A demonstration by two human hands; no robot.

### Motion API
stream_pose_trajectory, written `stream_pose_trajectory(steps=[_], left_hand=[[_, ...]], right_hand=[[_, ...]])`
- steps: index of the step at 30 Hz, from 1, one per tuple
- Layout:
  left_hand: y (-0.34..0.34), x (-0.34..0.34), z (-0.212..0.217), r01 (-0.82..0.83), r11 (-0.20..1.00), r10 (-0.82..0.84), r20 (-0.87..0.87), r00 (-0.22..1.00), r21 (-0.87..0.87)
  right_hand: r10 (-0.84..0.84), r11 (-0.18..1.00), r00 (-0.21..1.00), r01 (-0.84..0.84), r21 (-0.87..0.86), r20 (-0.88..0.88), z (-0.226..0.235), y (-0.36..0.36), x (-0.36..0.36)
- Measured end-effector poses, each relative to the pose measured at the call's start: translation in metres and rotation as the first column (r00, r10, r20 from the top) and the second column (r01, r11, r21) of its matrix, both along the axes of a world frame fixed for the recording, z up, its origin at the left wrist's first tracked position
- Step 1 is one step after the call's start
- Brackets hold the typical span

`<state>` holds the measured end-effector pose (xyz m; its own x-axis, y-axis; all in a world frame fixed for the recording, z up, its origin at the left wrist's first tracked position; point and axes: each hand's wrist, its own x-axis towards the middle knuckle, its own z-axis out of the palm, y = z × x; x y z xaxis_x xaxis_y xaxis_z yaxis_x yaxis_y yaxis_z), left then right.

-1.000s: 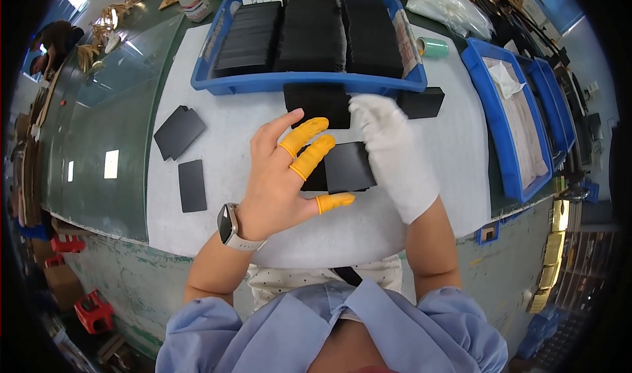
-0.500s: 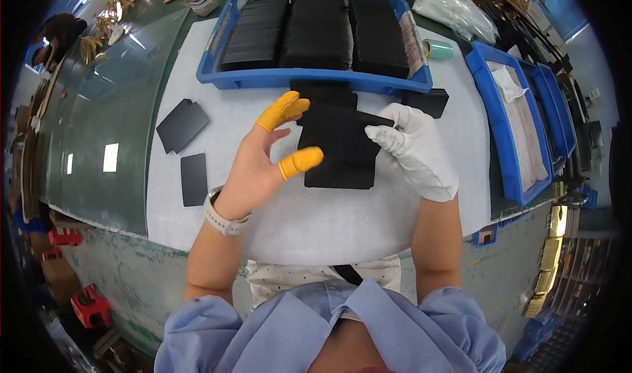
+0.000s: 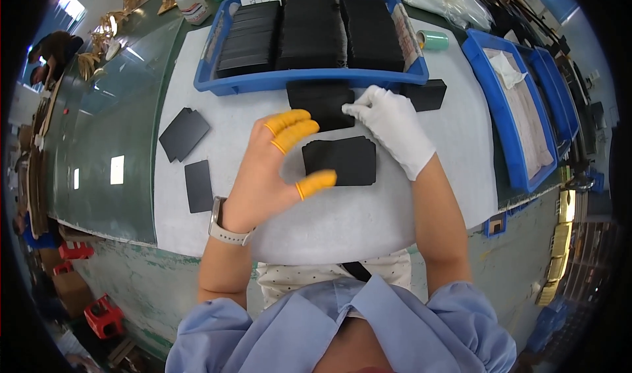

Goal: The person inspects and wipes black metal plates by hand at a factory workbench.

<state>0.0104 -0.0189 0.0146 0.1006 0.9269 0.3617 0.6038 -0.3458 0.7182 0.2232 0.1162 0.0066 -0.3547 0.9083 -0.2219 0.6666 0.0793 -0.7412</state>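
Head view showed the left hand [image 3: 266, 175] open above the white mat [image 3: 408, 208], its yellow finger cots [image 3: 289, 128] spread, and the thumb tip was just beside the left edge of a black flat card [image 3: 342, 160] that lay on the mat. The right hand [image 3: 395, 126], in a white glove, was at the top corner of a black stack [image 3: 320, 101] near the blue tray [image 3: 309, 80]; I cannot tell if it pinched a sheet or only touched it. To do this well, I think the fingers should take only one sheet by its edge and keep the stack squared. Two other black cards [image 3: 187, 149] lay well apart on the left. More blue trays [image 3: 500, 109] stood at the right, and a green table [image 3: 105, 142] with another person was beyond.
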Motion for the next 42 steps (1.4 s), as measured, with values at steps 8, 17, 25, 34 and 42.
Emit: stream_pose_trajectory(steps=[8,17,25,34,42], left_hand=[[0.002,0.004,-0.004,0.037,0.98,-0.098,-0.311,0.945,-0.197],[0.0,0.002,-0.004,-0.019,0.982,-0.025,-0.228,0.973,-0.187],[0.001,0.003,-0.004,-0.013,1.0,0.011,-0.093,0.996,-0.016],[0.003,0.007,-0.013,-0.013,0.993,0.008,0.048,0.999,0.12],[0.005,0.005,-0.018,0.001,0.997,-0.009,0.102,0.995,0.077]], right_hand=[[-0.027,0.942,0.999,0.038,0.332,-0.037,-0.012,0.002,0.012],[-0.106,0.943,0.993,0.116,0.312,-0.049,0.005,-0.007,0.016],[-0.167,0.975,0.875,0.216,0.058,-0.455,0.03,-0.025,0.014],[-0.336,0.939,0.718,0.306,-0.156,-0.61,0.04,-0.03,0.02],[-0.019,0.998,0.932,-0.004,-0.063,-0.363,0.04,-0.049,0.008]])
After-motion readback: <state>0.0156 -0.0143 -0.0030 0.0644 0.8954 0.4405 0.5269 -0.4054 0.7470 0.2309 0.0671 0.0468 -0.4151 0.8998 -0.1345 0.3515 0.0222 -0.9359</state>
